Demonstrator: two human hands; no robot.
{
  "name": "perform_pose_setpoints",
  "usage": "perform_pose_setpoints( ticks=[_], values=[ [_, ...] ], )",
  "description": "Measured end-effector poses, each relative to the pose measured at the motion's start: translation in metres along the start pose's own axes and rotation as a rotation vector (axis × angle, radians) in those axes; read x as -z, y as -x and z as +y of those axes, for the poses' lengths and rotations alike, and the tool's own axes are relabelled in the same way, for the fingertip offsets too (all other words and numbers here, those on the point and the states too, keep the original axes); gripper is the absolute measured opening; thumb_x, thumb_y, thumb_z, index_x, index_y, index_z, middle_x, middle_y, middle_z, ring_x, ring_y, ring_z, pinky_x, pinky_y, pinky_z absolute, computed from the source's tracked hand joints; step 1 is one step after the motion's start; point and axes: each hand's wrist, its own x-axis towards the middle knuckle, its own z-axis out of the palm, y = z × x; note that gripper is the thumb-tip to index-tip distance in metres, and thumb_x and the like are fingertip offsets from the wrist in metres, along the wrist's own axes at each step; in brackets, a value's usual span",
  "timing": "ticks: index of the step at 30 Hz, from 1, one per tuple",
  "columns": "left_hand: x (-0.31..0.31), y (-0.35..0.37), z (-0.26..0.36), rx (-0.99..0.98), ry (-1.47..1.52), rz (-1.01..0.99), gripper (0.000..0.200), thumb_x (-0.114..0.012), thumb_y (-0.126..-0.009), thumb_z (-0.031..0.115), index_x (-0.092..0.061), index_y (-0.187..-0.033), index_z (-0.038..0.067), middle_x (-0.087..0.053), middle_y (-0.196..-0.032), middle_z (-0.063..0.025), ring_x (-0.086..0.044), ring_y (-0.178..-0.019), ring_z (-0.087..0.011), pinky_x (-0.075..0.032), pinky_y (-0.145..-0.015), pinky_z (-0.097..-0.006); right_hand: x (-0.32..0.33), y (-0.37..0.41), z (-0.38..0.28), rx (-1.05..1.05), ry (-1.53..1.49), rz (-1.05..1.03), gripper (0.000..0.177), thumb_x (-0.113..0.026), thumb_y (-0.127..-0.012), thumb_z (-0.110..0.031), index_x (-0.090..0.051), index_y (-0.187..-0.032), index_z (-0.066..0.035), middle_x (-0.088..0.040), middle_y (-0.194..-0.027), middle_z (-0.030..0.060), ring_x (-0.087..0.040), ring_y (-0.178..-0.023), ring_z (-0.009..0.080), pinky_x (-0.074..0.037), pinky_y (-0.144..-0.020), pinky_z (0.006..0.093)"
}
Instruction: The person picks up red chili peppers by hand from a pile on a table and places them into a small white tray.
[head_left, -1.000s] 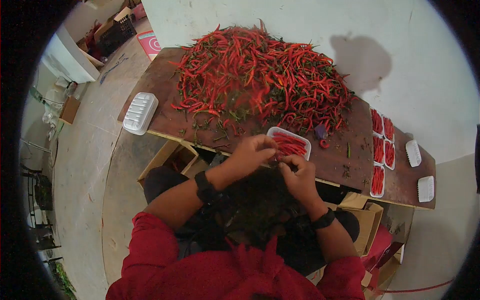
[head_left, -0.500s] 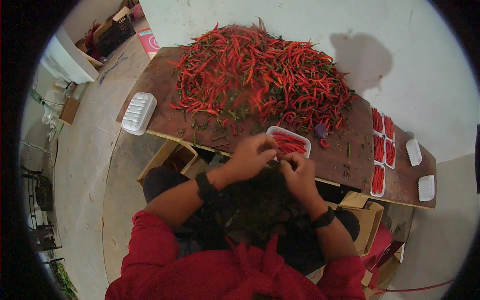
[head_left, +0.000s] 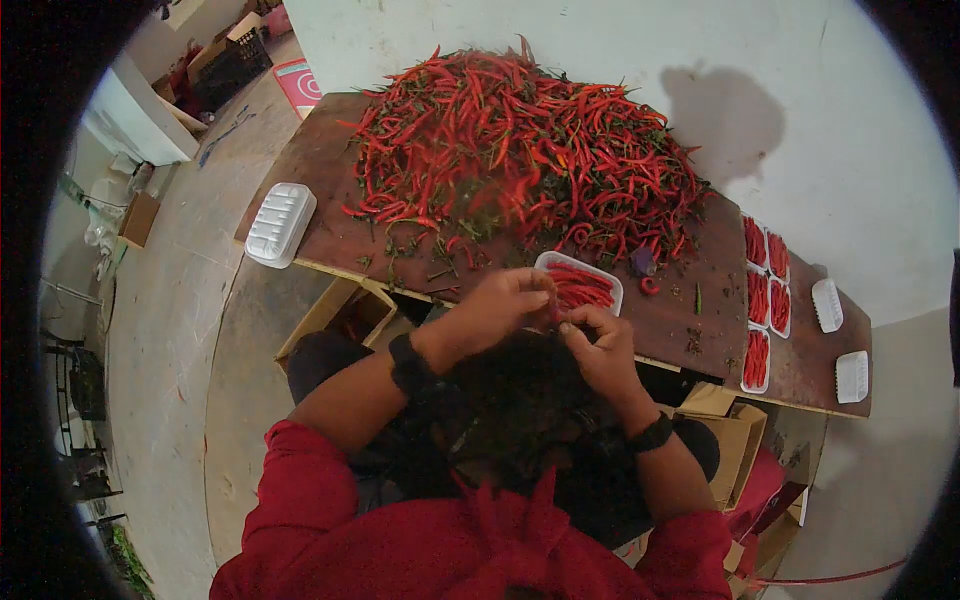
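one red chilli (head_left: 553, 312), small and slim, was pinched between your two hands at the near edge of the table (head_left: 320, 170). most of it was hidden by your fingers, so its long axis and which way its tip pointed could not be told; only a short red sliver showed.

your left hand (head_left: 495, 312) was curled narrow, fingertips closed on the chilli from the left. your right hand (head_left: 600, 350) was bunched the same way, fingertips meeting the left hand's at the same spot.

one white tray (head_left: 543, 264) lay just beyond your hands, touching neither. its long axis ran left to right, dipping a little to the right. the glossy red chillies in it lay along its length, side by side.

many loose chillies, a heap (head_left: 520, 150), covered the far half of the table, pointing every way, with green stems mixed in.

five filled trays (head_left: 757, 300) sat in two rows at the right end, their chillies running lengthwise toward you. two empty white trays (head_left: 827, 305) lay beside them. one stack of trays (head_left: 281, 225) sat at the left edge, well apart.
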Motion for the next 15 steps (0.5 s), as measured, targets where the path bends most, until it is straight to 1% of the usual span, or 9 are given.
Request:
perform_pose_setpoints(
  ticks=[1, 3, 4, 6, 8, 9, 11, 13, 15],
  values=[
    [0.001, 0.0, -0.002, 0.0, 0.0, 0.0, 0.021, -0.052, -0.09, 0.015, -0.055, -0.104, 0.0, -0.06, -0.093, -0.0045, -0.058, -0.08, -0.0133, -0.048, -0.076, -0.0297, 0.0, 0.0, 0.0, 0.013, -0.037, -0.024, 0.015, -0.063, -0.076, -0.013, -0.064, -0.084, -0.001, -0.066, -0.078, 0.0104, -0.063, -0.073, 0.0185, -0.049, -0.068, 0.0313],
    [0.002, 0.002, -0.004, 0.023, 0.223, -0.072, 0.025, -0.052, -0.09, 0.017, -0.053, -0.108, 0.0, -0.059, -0.094, -0.0052, -0.057, -0.077, -0.0147, -0.047, -0.076, -0.0289, 0.0, 0.001, -0.003, 0.025, -0.074, -0.05, 0.014, -0.063, -0.076, -0.013, -0.064, -0.084, -0.001, -0.066, -0.078, 0.0103, -0.063, -0.073, 0.0189, -0.049, -0.068, 0.0313],
    [0.001, 0.002, -0.002, 0.022, 0.223, -0.072, 0.025, -0.052, -0.09, 0.017, -0.053, -0.108, 0.0, -0.059, -0.094, -0.0052, -0.057, -0.077, -0.0147, -0.047, -0.076, -0.0289, 0.002, 0.001, -0.008, 0.087, -0.05, -0.138, 0.014, -0.063, -0.076, -0.013, -0.064, -0.083, -0.001, -0.066, -0.078, 0.0105, -0.063, -0.073, 0.0213, -0.049, -0.068, 0.0322],
    [-0.001, 0.003, 0.005, 0.07, 0.204, 0.038, 0.027, -0.052, -0.09, 0.018, -0.051, -0.111, 0.001, -0.059, -0.093, -0.006, -0.058, -0.079, -0.0164, -0.048, -0.076, -0.0295, 0.003, 0.002, -0.011, 0.15, -0.026, -0.227, 0.013, -0.063, -0.075, -0.013, -0.064, -0.081, -0.002, -0.066, -0.079, 0.0107, -0.063, -0.073, 0.0237, -0.049, -0.068, 0.0332],
    [-0.002, 0.005, 0.013, 0.068, 0.224, 0.03, 0.028, -0.052, -0.09, 0.018, -0.05, -0.113, 0.002, -0.059, -0.092, -0.0061, -0.058, -0.079, -0.0166, -0.049, -0.075, -0.0298, 0.0, 0.006, -0.012, 0.308, 0.093, -0.586, 0.012, -0.062, -0.075, -0.014, -0.064, -0.079, -0.003, -0.065, -0.081, 0.0118, -0.063, -0.075, 0.0296, -0.05, -0.068, 0.0373],
    [-0.002, 0.006, 0.014, 0.066, 0.244, 0.02, 0.029, -0.051, -0.09, 0.018, -0.05, -0.114, 0.002, -0.059, -0.091, -0.0062, -0.059, -0.078, -0.0168, -0.05, -0.073, -0.03, -0.003, 0.007, -0.01, 0.308, 0.092, -0.585, 0.012, -0.062, -0.075, -0.014, -0.064, -0.079, -0.003, -0.065, -0.081, 0.0118, -0.063, -0.075, 0.0296, -0.05, -0.068, 0.0373],
    [-0.001, 0.006, 0.013, 0.063, 0.196, 0.012, 0.028, -0.05, -0.09, 0.016, -0.05, -0.114, 0.002, -0.059, -0.091, -0.0065, -0.06, -0.077, -0.0174, -0.051, -0.072, -0.0303, -0.009, 0.01, -0.002, 0.309, 0.386, -0.781, 0.013, -0.058, -0.076, -0.015, -0.065, -0.081, -0.005, -0.065, -0.082, 0.0137, -0.062, -0.077, 0.0343, -0.049, -0.07, 0.0423],
    [-0.001, 0.004, 0.01, 0.059, 0.152, 0.004, 0.027, -0.05, -0.09, 0.015, -0.05, -0.113, 0.001, -0.059, -0.09, -0.0068, -0.06, -0.077, -0.018, -0.051, -0.07, -0.0305, -0.011, 0.015, 0.007, 0.358, 0.354, -0.682, 0.013, -0.058, -0.075, -0.013, -0.065, -0.081, -0.004, -0.064, -0.081, 0.0141, -0.061, -0.077, 0.0339, -0.049, -0.069, 0.0399],
    [-0.002, 0.002, 0.007, -0.025, -0.291, 0.016, 0.025, -0.05, -0.088, 0.01, -0.052, -0.11, 0.0, -0.059, -0.089, -0.0074, -0.062, -0.074, -0.0183, -0.052, -0.068, -0.0291, -0.008, 0.015, 0.009, 0.409, 0.322, -0.585, 0.012, -0.058, -0.074, -0.011, -0.064, -0.081, -0.003, -0.063, -0.08, 0.0145, -0.061, -0.076, 0.0334, -0.049, -0.069, 0.0375]
  ],
)
